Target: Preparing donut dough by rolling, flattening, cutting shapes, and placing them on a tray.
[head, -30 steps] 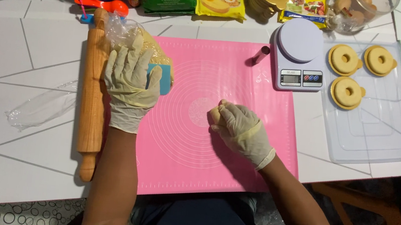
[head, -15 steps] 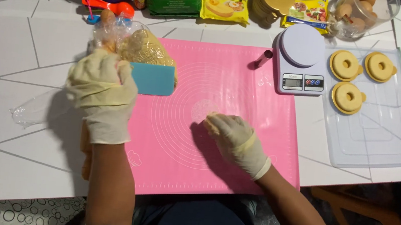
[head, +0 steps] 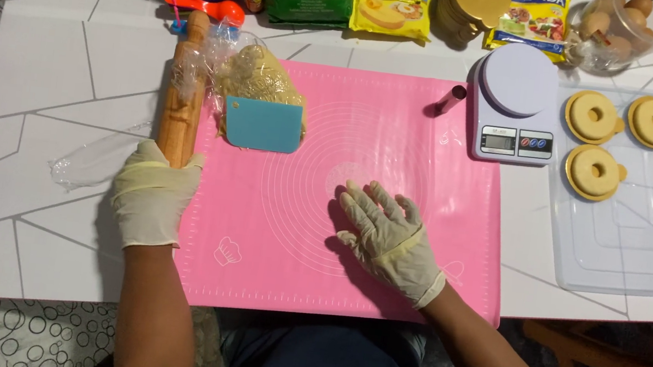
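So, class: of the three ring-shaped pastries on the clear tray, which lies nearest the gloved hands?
The lowest ring pastry, closest to the tray's front; the other two sit side by side farther back.

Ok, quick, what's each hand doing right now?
Left hand: closed around the lower end of the wooden rolling pin.
Right hand: open, fingers spread, palm flat on the pink mat, holding nothing.

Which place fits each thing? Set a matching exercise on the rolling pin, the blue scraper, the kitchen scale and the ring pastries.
1 rolling pin
2 blue scraper
3 kitchen scale
4 ring pastries

A on the clear tray
B under the gloved left hand
C against the bagged dough
D right of the pink mat

Pairs: 1-B, 2-C, 3-D, 4-A
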